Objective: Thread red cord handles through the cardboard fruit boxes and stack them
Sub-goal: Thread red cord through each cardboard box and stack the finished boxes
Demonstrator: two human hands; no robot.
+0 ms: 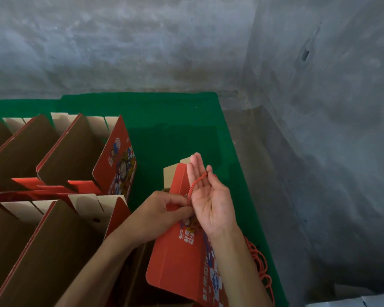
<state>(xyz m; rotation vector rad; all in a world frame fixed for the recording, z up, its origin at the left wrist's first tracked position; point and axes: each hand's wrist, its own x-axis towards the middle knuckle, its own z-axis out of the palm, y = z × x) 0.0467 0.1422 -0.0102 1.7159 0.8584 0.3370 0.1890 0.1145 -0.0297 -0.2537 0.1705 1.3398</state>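
Centrally, above a flat-folded red printed cardboard fruit box (180, 258) on the green table (175, 129), the left hand (162, 211) pinches a limp twisted red cord (196, 183) draped over the open-fingered right hand (208, 196); light and floppy, probably best gripped near its end.

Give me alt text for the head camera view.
A left hand pinches a red cord that crosses the open right hand, above a red printed box. Folded boxes stand left on green matting.
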